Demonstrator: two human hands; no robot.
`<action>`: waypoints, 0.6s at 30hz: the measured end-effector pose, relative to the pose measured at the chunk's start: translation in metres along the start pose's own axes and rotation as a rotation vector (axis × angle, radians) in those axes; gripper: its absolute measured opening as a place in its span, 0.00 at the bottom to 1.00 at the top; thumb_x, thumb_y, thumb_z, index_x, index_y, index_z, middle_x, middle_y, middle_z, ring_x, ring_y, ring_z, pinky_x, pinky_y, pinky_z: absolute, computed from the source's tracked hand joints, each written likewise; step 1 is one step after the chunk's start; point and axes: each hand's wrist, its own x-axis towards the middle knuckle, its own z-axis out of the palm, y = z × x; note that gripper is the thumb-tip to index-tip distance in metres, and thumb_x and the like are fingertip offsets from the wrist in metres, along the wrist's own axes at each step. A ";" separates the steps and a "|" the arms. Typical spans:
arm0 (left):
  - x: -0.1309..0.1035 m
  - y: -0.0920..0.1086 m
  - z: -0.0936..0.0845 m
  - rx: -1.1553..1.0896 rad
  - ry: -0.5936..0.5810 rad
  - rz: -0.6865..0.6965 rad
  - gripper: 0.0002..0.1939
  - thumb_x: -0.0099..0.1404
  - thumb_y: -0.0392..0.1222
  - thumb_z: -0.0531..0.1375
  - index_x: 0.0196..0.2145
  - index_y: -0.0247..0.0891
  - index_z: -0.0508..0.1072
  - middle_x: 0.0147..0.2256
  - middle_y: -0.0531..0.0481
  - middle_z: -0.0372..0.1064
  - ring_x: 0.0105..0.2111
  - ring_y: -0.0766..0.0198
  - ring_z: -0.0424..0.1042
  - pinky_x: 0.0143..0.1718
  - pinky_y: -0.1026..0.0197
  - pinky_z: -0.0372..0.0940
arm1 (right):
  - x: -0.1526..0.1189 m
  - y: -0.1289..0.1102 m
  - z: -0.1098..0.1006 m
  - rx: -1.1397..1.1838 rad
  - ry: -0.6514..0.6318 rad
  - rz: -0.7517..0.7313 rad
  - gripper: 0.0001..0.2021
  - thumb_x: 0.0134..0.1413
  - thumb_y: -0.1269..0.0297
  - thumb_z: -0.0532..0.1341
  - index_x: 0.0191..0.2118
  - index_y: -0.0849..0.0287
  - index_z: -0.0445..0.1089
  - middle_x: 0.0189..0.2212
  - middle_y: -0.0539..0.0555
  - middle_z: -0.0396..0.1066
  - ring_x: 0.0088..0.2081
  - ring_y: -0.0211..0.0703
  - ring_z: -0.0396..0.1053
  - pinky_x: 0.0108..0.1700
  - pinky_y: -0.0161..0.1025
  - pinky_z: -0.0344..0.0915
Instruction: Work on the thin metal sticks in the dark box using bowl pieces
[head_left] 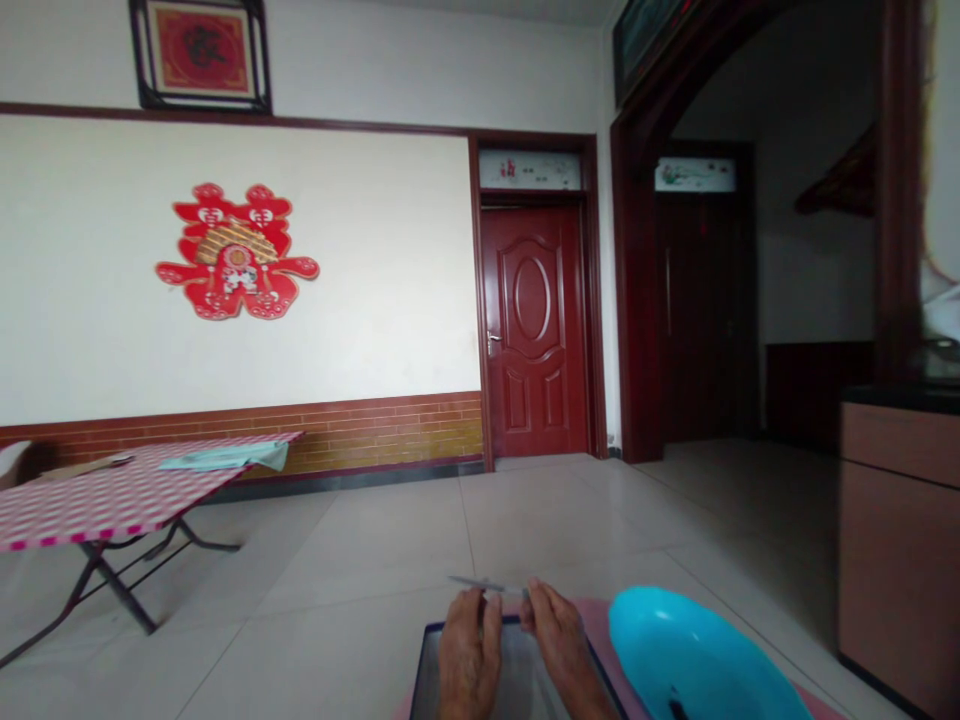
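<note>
At the bottom centre my two hands are close together over a shallow grey tray with a dark blue rim (433,640). My right hand (559,645) is closed on what looks like a small knife (487,585); its thin, pointed grey blade sticks out to the left. Just below that blade, the fingers of my left hand (469,655) are curled together. What they hold, if anything, is hidden. To the right of the tray is a bright blue plastic basin (697,645), with a dark object (677,708) partly visible at the lower frame edge.
A pink surface (596,620) shows under the tray and basin. At left stands a folding table (112,500) with a checked cover and a pale green cloth (225,456). A cabinet (896,560) stands at right. Beyond the tiled floor is a red door (534,330).
</note>
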 end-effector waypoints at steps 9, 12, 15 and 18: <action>0.014 0.017 -0.007 -0.640 -0.186 -0.540 0.23 0.58 0.61 0.54 0.20 0.38 0.66 0.18 0.56 0.62 0.21 0.67 0.61 0.26 0.65 0.57 | -0.006 0.005 0.011 0.084 -0.187 0.024 0.22 0.54 0.45 0.46 0.20 0.54 0.60 0.18 0.49 0.63 0.24 0.42 0.64 0.30 0.37 0.60; 0.012 0.015 -0.006 -0.668 -0.180 -0.588 0.23 0.57 0.62 0.55 0.21 0.37 0.66 0.19 0.55 0.63 0.21 0.67 0.61 0.26 0.65 0.58 | -0.006 0.003 0.011 0.058 -0.231 0.023 0.23 0.54 0.45 0.44 0.19 0.55 0.60 0.17 0.49 0.63 0.23 0.41 0.63 0.30 0.37 0.60; 0.012 0.013 -0.005 -0.657 -0.189 -0.592 0.24 0.56 0.62 0.56 0.21 0.37 0.67 0.18 0.55 0.64 0.21 0.68 0.61 0.26 0.64 0.58 | -0.006 0.004 0.012 0.034 -0.245 0.006 0.23 0.54 0.45 0.44 0.19 0.55 0.60 0.17 0.49 0.63 0.23 0.41 0.63 0.30 0.37 0.60; 0.011 0.009 -0.003 -0.672 -0.176 -0.562 0.24 0.55 0.63 0.57 0.23 0.37 0.67 0.18 0.55 0.64 0.20 0.68 0.62 0.25 0.65 0.59 | -0.006 0.007 0.014 0.038 -0.226 0.007 0.23 0.54 0.45 0.45 0.20 0.55 0.61 0.17 0.50 0.64 0.23 0.41 0.63 0.29 0.37 0.59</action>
